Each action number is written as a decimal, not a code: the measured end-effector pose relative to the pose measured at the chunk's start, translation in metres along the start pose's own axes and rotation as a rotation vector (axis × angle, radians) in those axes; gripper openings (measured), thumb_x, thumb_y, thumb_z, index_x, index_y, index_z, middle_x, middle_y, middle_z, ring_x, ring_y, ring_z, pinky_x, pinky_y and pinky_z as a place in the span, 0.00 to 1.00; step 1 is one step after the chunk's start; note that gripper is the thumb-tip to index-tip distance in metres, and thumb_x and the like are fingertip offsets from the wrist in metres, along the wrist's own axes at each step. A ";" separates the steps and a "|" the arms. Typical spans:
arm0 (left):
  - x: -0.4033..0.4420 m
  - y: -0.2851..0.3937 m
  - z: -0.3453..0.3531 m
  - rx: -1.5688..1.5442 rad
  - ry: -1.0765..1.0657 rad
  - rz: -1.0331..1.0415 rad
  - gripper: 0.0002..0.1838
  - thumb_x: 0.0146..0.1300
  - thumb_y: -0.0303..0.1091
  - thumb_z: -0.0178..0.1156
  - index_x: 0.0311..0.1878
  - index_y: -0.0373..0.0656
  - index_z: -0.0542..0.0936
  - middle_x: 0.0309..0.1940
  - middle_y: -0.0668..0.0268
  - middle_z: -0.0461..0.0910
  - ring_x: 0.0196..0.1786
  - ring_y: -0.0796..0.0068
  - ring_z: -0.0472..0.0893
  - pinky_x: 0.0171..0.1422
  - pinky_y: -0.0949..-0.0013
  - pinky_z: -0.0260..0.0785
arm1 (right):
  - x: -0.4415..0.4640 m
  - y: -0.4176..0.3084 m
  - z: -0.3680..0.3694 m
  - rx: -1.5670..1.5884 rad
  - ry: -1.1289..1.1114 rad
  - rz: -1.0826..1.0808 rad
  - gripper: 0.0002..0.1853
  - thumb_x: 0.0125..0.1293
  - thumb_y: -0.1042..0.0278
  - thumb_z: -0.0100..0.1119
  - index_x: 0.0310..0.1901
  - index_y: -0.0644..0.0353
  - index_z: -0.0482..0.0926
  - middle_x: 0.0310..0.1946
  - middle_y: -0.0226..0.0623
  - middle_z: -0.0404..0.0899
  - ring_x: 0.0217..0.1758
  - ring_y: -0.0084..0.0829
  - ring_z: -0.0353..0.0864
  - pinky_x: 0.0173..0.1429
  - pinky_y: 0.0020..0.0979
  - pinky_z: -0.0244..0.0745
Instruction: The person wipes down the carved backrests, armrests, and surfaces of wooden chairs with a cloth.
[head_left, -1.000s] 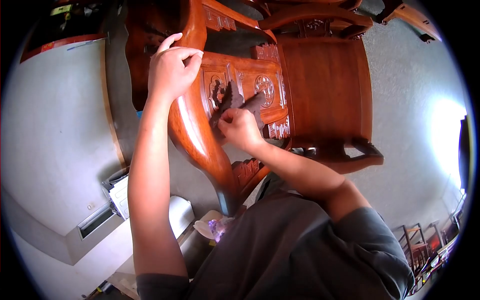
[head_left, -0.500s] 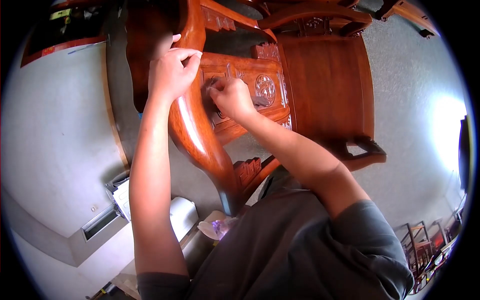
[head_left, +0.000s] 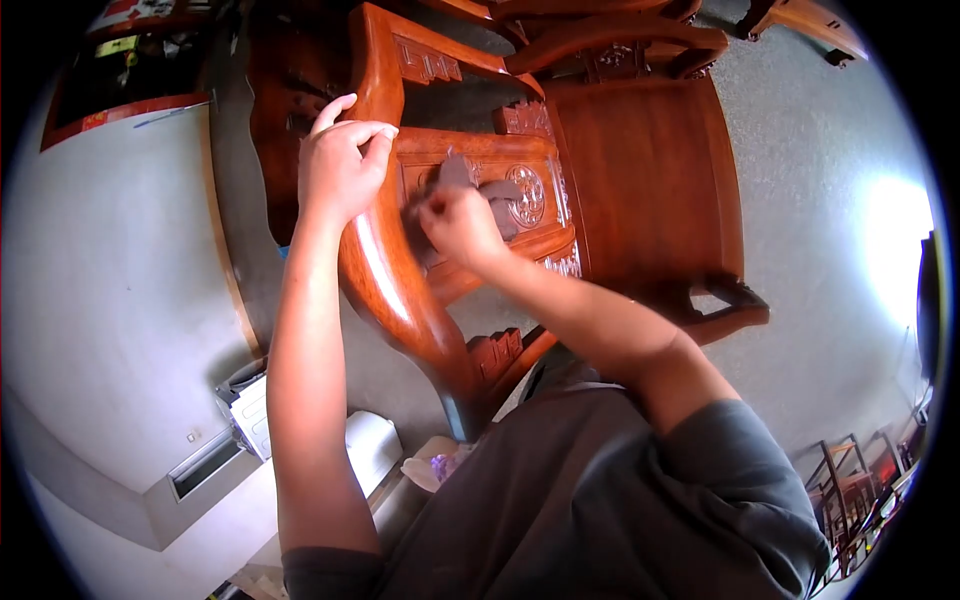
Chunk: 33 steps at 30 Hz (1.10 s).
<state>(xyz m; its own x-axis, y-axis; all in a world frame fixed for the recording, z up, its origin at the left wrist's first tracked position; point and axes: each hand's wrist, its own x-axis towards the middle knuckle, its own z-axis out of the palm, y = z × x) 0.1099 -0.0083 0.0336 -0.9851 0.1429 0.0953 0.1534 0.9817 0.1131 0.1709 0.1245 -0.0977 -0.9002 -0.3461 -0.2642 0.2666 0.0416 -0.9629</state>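
Note:
A polished red-brown wooden chair point(head_left: 385, 275) with a curved top rail and a carved back panel lies in front of me. My left hand point(head_left: 345, 165) rests on the top rail, its fingers bent over the wood. Closed around a dark brown cloth point(head_left: 497, 205), my right hand point(head_left: 458, 222) is at the carved back panel, close to the rail. Loose ends of the cloth spread over the carving, beside a round carved medallion point(head_left: 525, 195). The right fingertips are blurred.
The wide wooden seat point(head_left: 645, 180) is beyond the back panel. A white appliance point(head_left: 372, 450) and a plastic bag with purple contents point(head_left: 440, 467) are at the lower left. More wooden furniture point(head_left: 845, 490) stands at the lower right.
My right hand went up and left along the panel with the cloth, then slightly down. The cloth ends have shifted. My left hand stays on the rail, now slightly lower in view with the chair.

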 end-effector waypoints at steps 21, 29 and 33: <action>0.002 0.001 -0.003 -0.024 -0.063 -0.023 0.09 0.68 0.35 0.64 0.42 0.43 0.91 0.45 0.60 0.90 0.70 0.55 0.75 0.73 0.56 0.67 | 0.030 -0.019 -0.002 -0.012 0.043 0.052 0.12 0.60 0.65 0.62 0.36 0.65 0.87 0.35 0.58 0.85 0.44 0.56 0.87 0.53 0.47 0.81; 0.001 -0.001 -0.001 -0.024 -0.062 -0.023 0.09 0.68 0.35 0.64 0.41 0.43 0.91 0.45 0.60 0.90 0.70 0.56 0.75 0.73 0.56 0.67 | 0.047 -0.018 0.003 -0.028 0.119 0.017 0.12 0.60 0.63 0.62 0.34 0.64 0.88 0.34 0.59 0.85 0.44 0.57 0.86 0.51 0.48 0.82; 0.002 0.000 -0.002 -0.027 -0.056 -0.014 0.09 0.68 0.35 0.64 0.41 0.43 0.91 0.44 0.60 0.90 0.70 0.55 0.75 0.73 0.56 0.67 | 0.024 -0.011 0.006 0.003 0.078 0.046 0.11 0.61 0.64 0.65 0.34 0.65 0.86 0.33 0.58 0.85 0.42 0.56 0.87 0.51 0.48 0.82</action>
<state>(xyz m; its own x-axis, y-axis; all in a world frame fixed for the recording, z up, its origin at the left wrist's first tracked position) 0.1079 -0.0086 0.0360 -0.9898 0.1371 0.0381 0.1412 0.9800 0.1405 0.1487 0.1100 -0.0926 -0.9110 -0.2697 -0.3120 0.3094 0.0530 -0.9494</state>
